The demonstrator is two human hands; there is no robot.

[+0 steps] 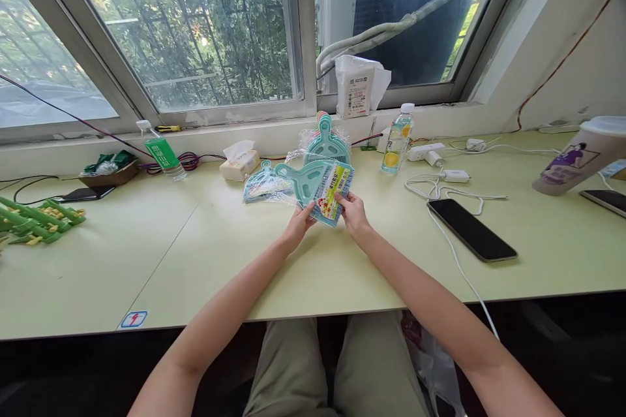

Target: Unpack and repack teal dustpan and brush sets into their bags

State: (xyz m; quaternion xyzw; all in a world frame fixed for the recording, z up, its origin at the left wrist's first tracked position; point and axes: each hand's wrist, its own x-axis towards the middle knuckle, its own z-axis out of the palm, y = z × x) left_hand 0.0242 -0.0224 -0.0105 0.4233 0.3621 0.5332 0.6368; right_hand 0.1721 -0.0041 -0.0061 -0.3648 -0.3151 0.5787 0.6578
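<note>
A light teal plastic dustpan-shaped piece [306,183] with a yellow and blue printed label is held up over the table, its handle pointing left. My left hand [299,224] grips its lower left edge, and my right hand [351,211] pinches its right side by the label. Just behind it stands a stack of similar teal pieces [325,143] in clear plastic film, with pink and white edges showing at the top. Left of my hands, another wrapped teal piece [267,183] lies flat on the table.
A tissue pack [239,161], a green-labelled bottle [163,153] and a lemon drink bottle [398,140] stand towards the window. White cables, a black phone [472,230] and a large cup [581,156] are on the right. Green stalk-like pieces [39,220] lie far left.
</note>
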